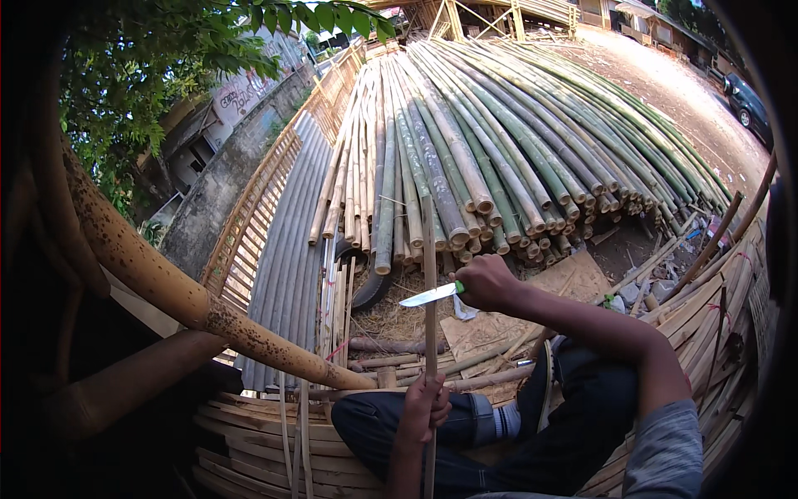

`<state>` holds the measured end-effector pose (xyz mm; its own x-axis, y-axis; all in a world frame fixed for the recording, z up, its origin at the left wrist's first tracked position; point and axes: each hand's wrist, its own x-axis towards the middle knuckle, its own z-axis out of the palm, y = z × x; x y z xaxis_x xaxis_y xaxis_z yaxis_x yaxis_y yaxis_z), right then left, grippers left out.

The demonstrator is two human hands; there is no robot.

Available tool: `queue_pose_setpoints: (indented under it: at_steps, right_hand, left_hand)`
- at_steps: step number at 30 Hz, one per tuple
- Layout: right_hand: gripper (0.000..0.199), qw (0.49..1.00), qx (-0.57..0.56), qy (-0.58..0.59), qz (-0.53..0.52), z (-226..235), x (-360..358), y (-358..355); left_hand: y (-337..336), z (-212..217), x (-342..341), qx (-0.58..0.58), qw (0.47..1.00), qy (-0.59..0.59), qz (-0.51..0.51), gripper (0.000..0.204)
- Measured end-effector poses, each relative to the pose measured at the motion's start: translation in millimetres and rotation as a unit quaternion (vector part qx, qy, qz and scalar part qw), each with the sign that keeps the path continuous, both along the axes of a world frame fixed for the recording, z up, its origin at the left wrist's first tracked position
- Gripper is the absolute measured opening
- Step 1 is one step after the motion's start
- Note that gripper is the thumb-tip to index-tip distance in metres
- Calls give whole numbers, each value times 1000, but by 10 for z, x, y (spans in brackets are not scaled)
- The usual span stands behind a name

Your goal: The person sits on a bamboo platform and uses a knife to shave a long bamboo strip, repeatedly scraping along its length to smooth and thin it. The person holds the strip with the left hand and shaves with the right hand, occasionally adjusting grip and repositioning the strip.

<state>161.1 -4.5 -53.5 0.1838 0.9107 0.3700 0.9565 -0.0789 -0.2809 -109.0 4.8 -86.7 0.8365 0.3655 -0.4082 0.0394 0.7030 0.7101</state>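
Upright, bamboo strip (pixel 430 283) in left hand (pixel 424 407), knife (pixel 432 294) in right hand (pixel 486 283)

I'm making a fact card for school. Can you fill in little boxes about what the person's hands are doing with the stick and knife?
Place: outdoor yard, seated person
Left hand: gripping the thin bamboo strip, held upright
Right hand: holding the knife by its green handle
Knife blade: lying against the strip, pointing to the person's left
Behind: big pile of bamboo poles
At left: thick spotted bamboo pole
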Motion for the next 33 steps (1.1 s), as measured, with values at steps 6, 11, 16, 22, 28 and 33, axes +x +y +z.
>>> queue_pose_setpoints:
  at_steps: [6,11,16,22,28,33]
  right_hand:
    - [21,999,-31,-19,13,-43,102,-192]
    - [18,992,-2,-40,123,-91,-115,-36]
    - [42,929,88,63,-354,97,1426,-290]
    - [39,941,76,216,-248,-275,840,-344]
    - [24,993,16,109,-36,-120,397,-434]
    - [15,995,-48,-13,82,-225,1,-258]
  left_hand:
    - [-50,-120,43,-35,999,-5,-23,23]
    - [-77,-113,-69,-34,999,21,-4,27]
    - [-517,-206,-254,-81,992,11,-100,26]
    - [-238,-342,-149,-129,987,-22,-91,24]
    - [33,-291,23,-78,996,-28,-42,26]
    - [-147,-113,146,113,991,66,28,26]
